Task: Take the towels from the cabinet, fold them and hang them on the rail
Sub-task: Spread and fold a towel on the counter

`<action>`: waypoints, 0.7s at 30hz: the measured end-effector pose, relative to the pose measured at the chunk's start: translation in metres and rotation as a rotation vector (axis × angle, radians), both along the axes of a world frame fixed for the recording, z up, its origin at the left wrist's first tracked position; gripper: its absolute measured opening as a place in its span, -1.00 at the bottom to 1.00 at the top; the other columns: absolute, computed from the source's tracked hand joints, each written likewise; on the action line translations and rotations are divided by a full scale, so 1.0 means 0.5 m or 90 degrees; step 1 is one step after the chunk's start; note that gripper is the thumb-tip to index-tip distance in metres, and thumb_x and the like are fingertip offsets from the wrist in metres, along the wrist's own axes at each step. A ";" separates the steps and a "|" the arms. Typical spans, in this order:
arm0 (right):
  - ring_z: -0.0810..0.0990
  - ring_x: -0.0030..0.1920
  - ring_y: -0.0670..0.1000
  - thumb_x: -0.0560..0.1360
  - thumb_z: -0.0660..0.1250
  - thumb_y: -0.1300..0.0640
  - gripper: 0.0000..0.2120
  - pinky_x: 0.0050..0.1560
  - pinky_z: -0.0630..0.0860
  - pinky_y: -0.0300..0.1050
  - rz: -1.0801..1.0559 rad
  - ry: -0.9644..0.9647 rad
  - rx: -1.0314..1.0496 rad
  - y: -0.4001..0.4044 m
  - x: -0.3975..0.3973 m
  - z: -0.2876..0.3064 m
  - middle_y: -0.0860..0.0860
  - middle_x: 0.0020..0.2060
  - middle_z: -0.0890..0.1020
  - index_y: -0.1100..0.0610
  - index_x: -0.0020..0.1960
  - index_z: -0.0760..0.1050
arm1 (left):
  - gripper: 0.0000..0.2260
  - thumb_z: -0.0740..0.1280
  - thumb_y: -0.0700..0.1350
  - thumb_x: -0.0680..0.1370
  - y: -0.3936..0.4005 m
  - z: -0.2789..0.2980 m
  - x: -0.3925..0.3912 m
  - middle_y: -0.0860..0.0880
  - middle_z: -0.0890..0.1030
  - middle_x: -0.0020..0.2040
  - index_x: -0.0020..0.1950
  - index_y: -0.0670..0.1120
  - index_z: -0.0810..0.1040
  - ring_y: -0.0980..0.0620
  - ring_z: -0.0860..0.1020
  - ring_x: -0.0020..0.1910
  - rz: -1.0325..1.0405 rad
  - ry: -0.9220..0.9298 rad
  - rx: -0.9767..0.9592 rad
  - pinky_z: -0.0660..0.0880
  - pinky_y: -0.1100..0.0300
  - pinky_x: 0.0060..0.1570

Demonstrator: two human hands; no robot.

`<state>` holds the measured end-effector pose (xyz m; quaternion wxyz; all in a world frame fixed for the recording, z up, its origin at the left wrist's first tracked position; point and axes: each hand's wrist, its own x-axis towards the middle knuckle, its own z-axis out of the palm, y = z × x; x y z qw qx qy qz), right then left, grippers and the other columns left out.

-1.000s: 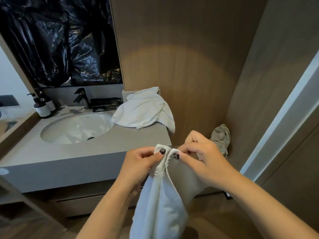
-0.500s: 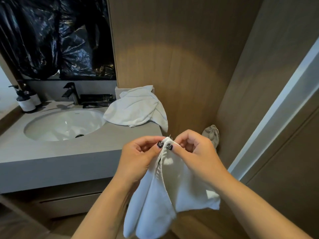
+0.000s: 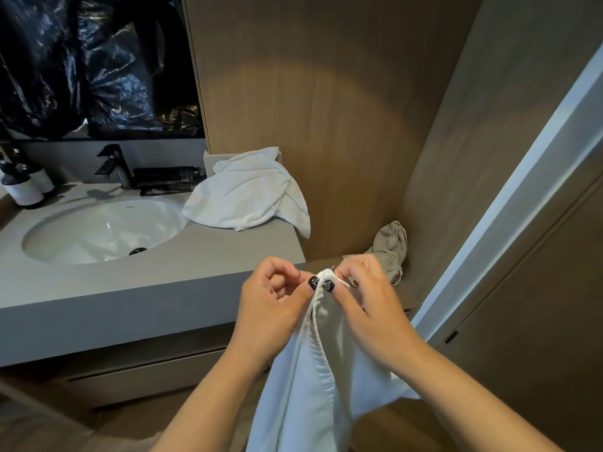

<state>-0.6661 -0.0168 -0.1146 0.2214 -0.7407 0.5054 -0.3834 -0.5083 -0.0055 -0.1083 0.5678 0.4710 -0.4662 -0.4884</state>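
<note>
Two hands meet in front of the bench (image 3: 182, 288). The left hand (image 3: 274, 308) and the right hand (image 3: 368, 305) each pinch the same top corner of one white towel (image 3: 313, 386) between thumb and forefinger, thumbs touching (both nails painted dark). The other fingers are curled in. The towel hangs straight down from the pinch, doubled along a hemmed edge, its lower part running out of view at the bottom.

A second towel (image 3: 251, 194), also white, lies crumpled on the bench's far right corner, one end drooping over the side, just right of the single sink (image 3: 104, 230). One black tap (image 3: 114, 164) stands behind the sink, and two pump bottles (image 3: 24, 185) stand at the far left. One beige cloth bag (image 3: 390, 246) sits against the wood wall, beyond the right hand.
</note>
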 end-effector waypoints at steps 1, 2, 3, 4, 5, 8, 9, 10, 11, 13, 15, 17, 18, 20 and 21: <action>0.46 -0.10 -0.15 0.63 0.24 0.15 -0.87 -0.11 0.34 -0.36 -0.001 -0.008 0.003 0.001 0.001 -0.003 -0.13 -0.16 0.47 0.03 -0.10 0.43 | -0.86 0.43 -0.35 0.49 -0.003 -0.007 0.001 -0.03 0.69 -0.17 -0.05 -0.24 0.49 0.04 0.66 -0.17 -0.009 -0.027 -0.016 0.56 0.33 -0.19; 0.46 -0.18 -0.16 0.63 0.22 0.15 -0.87 -0.17 0.34 -0.34 -0.002 -0.019 0.014 0.002 0.002 -0.003 -0.16 -0.24 0.47 0.04 -0.10 0.41 | -0.88 0.43 -0.32 0.51 -0.006 -0.015 0.003 -0.02 0.67 -0.17 -0.06 -0.21 0.50 0.03 0.64 -0.17 -0.016 -0.066 -0.038 0.55 0.32 -0.19; 0.45 -0.24 -0.16 0.64 0.21 0.16 -0.86 -0.22 0.34 -0.32 -0.001 -0.032 0.024 0.000 0.003 0.000 -0.17 -0.30 0.46 0.05 -0.11 0.39 | -0.91 0.42 -0.26 0.51 -0.008 -0.023 0.006 -0.01 0.64 -0.16 -0.07 -0.16 0.52 0.03 0.61 -0.18 -0.025 -0.116 -0.066 0.54 0.29 -0.19; 0.43 -0.28 -0.17 0.64 0.20 0.16 -0.85 -0.24 0.33 -0.31 0.000 -0.044 0.031 -0.005 0.003 0.005 -0.17 -0.33 0.44 0.06 -0.11 0.37 | -0.93 0.40 -0.20 0.50 -0.010 -0.031 0.010 0.02 0.62 -0.17 -0.09 -0.11 0.53 0.05 0.58 -0.18 -0.035 -0.170 -0.099 0.52 0.26 -0.17; 0.41 -0.29 -0.17 0.64 0.19 0.16 -0.85 -0.26 0.33 -0.31 -0.002 -0.056 0.038 -0.011 0.002 0.011 -0.16 -0.33 0.43 0.07 -0.12 0.36 | -0.95 0.38 -0.14 0.47 -0.010 -0.039 0.015 0.05 0.60 -0.17 -0.11 -0.06 0.54 0.08 0.56 -0.18 -0.046 -0.215 -0.130 0.50 0.25 -0.15; 0.38 -0.31 -0.19 0.64 0.18 0.15 -0.86 -0.27 0.34 -0.26 -0.012 -0.082 0.050 -0.041 -0.002 0.035 -0.12 -0.32 0.42 0.10 -0.10 0.35 | -0.90 0.35 0.02 0.45 -0.015 -0.063 0.030 0.11 0.58 -0.12 -0.11 0.03 0.59 0.05 0.55 -0.08 -0.069 -0.296 -0.207 0.44 0.35 -0.13; 0.38 -0.31 -0.18 0.64 0.17 0.14 -0.87 -0.27 0.34 -0.23 -0.014 -0.079 0.047 -0.052 -0.003 0.044 -0.10 -0.31 0.43 0.11 -0.10 0.35 | -0.88 0.35 0.04 0.45 -0.017 -0.069 0.033 0.13 0.58 -0.10 -0.10 0.05 0.63 0.06 0.56 -0.05 -0.080 -0.302 -0.215 0.42 0.40 -0.11; 0.38 -0.31 -0.17 0.63 0.18 0.13 -0.87 -0.26 0.35 -0.19 -0.013 -0.070 0.042 -0.064 -0.004 0.052 -0.07 -0.30 0.44 0.11 -0.09 0.35 | -0.86 0.36 0.04 0.44 -0.019 -0.073 0.035 0.14 0.58 -0.10 -0.08 0.07 0.66 0.07 0.56 -0.03 -0.088 -0.300 -0.213 0.41 0.42 -0.09; 0.38 -0.31 -0.16 0.63 0.19 0.12 -0.86 -0.27 0.35 -0.18 -0.010 -0.059 0.035 -0.075 -0.003 0.060 -0.06 -0.29 0.45 0.12 -0.10 0.35 | -0.85 0.36 0.05 0.42 -0.021 -0.078 0.037 0.15 0.57 -0.11 -0.07 0.09 0.68 0.08 0.57 -0.03 -0.088 -0.293 -0.205 0.40 0.44 -0.09; 0.39 -0.31 -0.15 0.62 0.23 0.10 -0.85 -0.28 0.32 -0.23 -0.001 -0.035 0.022 -0.094 0.002 0.073 -0.07 -0.29 0.46 0.10 -0.11 0.36 | -0.85 0.38 0.10 0.40 -0.025 -0.083 0.039 0.16 0.56 -0.13 -0.10 0.15 0.69 0.09 0.57 -0.06 -0.068 -0.283 -0.187 0.41 0.43 -0.12; 0.39 -0.32 -0.14 0.60 0.28 0.08 -0.84 -0.29 0.32 -0.25 0.003 -0.024 0.019 -0.108 0.013 0.076 -0.09 -0.31 0.47 0.07 -0.13 0.38 | -0.83 0.38 0.20 0.38 -0.029 -0.086 0.037 0.15 0.54 -0.13 -0.12 0.18 0.66 0.10 0.57 -0.07 -0.039 -0.309 -0.167 0.45 0.38 -0.15; 0.38 -0.35 -0.14 0.56 0.35 0.11 -0.83 -0.32 0.32 -0.28 -0.011 -0.054 0.019 -0.117 0.025 0.066 -0.12 -0.36 0.47 0.08 -0.17 0.41 | -0.73 0.36 0.31 0.35 -0.034 -0.088 0.032 0.16 0.52 -0.11 -0.12 0.17 0.63 0.13 0.56 -0.08 -0.002 -0.376 -0.139 0.49 0.28 -0.15; 0.38 -0.37 -0.15 0.54 0.38 0.13 -0.81 -0.34 0.32 -0.30 -0.021 -0.085 0.021 -0.120 0.030 0.060 -0.13 -0.39 0.46 0.11 -0.20 0.43 | -0.67 0.33 0.35 0.33 -0.038 -0.088 0.027 0.17 0.51 -0.10 -0.11 0.16 0.61 0.17 0.55 -0.08 0.015 -0.416 -0.121 0.49 0.25 -0.15; 0.37 -0.40 -0.16 0.50 0.43 0.16 -0.80 -0.35 0.31 -0.31 -0.030 -0.145 0.031 -0.124 0.036 0.049 -0.14 -0.43 0.46 0.14 -0.24 0.45 | -0.62 0.29 0.40 0.34 -0.044 -0.087 0.017 0.19 0.47 -0.09 -0.08 0.15 0.58 0.20 0.52 -0.08 0.038 -0.487 -0.081 0.47 0.29 -0.16; 0.38 -0.40 -0.17 0.49 0.44 0.17 -0.80 -0.35 0.31 -0.32 -0.028 -0.168 0.038 -0.125 0.038 0.045 -0.14 -0.44 0.47 0.14 -0.25 0.46 | -0.64 0.28 0.38 0.38 -0.047 -0.087 0.013 0.20 0.47 -0.09 -0.06 0.14 0.58 0.21 0.51 -0.08 0.044 -0.507 -0.065 0.46 0.33 -0.16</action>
